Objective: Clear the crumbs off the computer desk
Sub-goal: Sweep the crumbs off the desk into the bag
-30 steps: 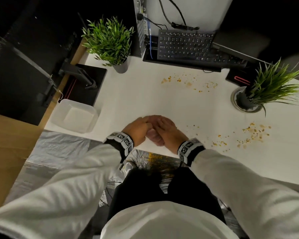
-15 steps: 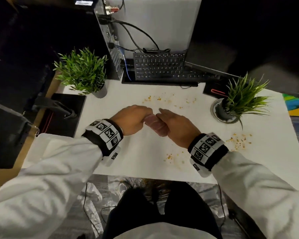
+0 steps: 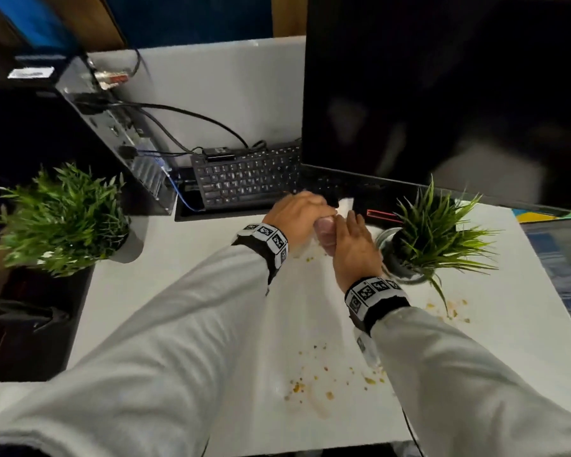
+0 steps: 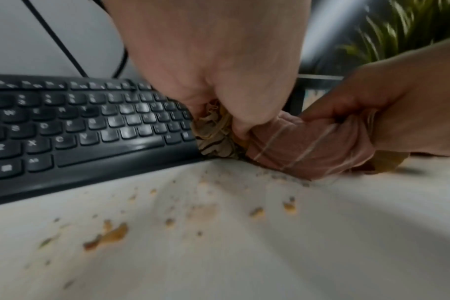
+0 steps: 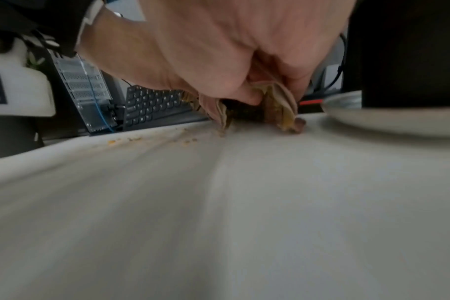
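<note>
Both hands grip one bunched pink cloth (image 3: 325, 230) with pale stripes (image 4: 308, 148), pressed onto the white desk (image 3: 185, 265) just in front of the keyboard. My left hand (image 3: 297, 216) clutches its left end (image 4: 234, 113); my right hand (image 3: 353, 245) clutches its right end (image 5: 265, 95). Orange crumbs (image 4: 110, 235) lie right before the cloth on the near side. More crumbs (image 3: 310, 387) are scattered near the desk's front edge, and a further patch of crumbs (image 3: 449, 310) lies by the right plant.
A black keyboard (image 3: 244, 183) and a computer case (image 3: 119, 136) with cables stand behind the hands. A dark monitor (image 3: 442, 94) rises at the back right. Potted plants stand at the left (image 3: 63, 219) and at the right (image 3: 432, 232) on a saucer (image 5: 388, 115).
Both hands have carried the cloth from the desk's front edge forward across the desk to the keyboard. The head view has tilted up toward the monitor.
</note>
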